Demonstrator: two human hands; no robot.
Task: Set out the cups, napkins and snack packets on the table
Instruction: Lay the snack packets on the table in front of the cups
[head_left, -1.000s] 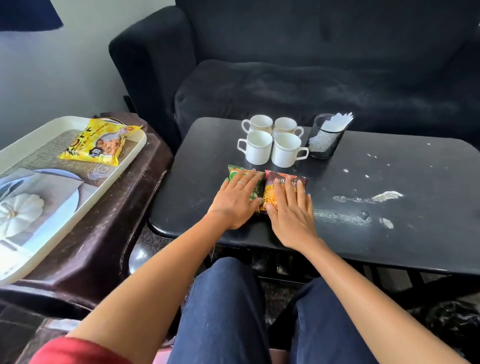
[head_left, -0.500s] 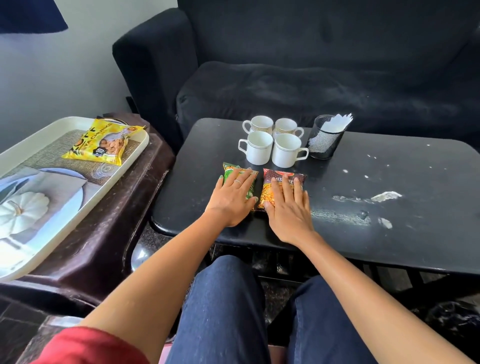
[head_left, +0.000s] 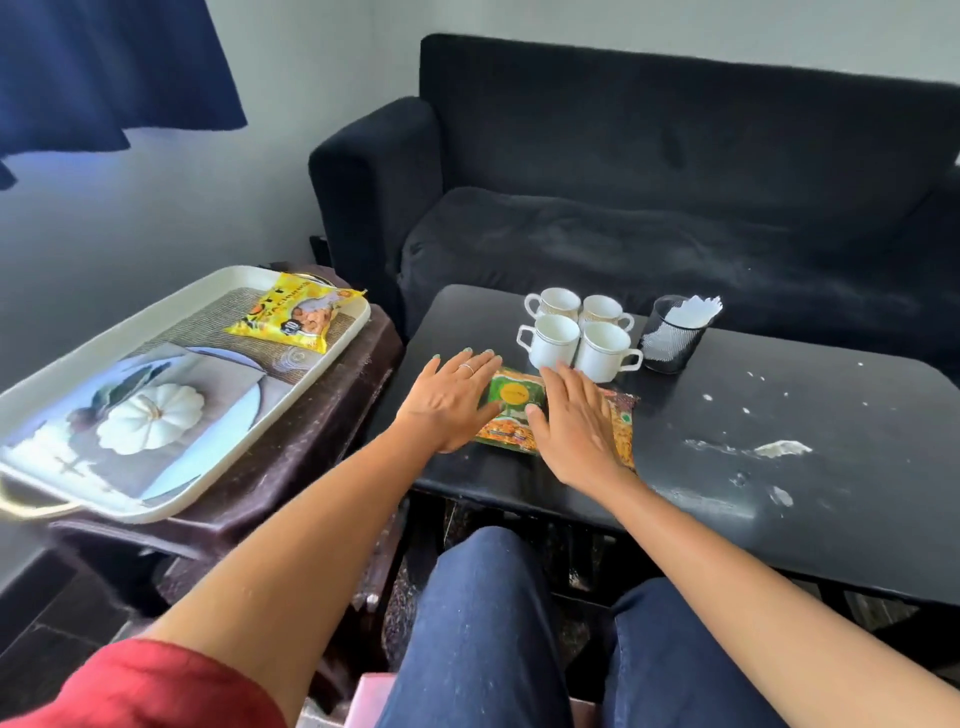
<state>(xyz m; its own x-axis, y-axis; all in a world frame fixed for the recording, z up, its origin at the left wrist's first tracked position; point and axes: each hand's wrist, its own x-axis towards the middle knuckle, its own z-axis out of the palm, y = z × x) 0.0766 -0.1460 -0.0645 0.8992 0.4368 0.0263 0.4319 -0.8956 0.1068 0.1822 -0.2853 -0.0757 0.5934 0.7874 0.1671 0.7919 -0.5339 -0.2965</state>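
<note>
Snack packets: green packet (head_left: 511, 402) between my flat left hand (head_left: 451, 397) and flat right hand (head_left: 574, 421), orange packet (head_left: 621, 423) under the right; aligning step, I judge; next, fetch yellow packet (head_left: 296, 318) from tray (head_left: 156, 512), well left.

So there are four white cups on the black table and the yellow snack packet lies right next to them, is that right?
Not quite. The head view shows the four white cups on the black table, but the yellow snack packet lies on the tray on the side stand, apart from them.
</note>
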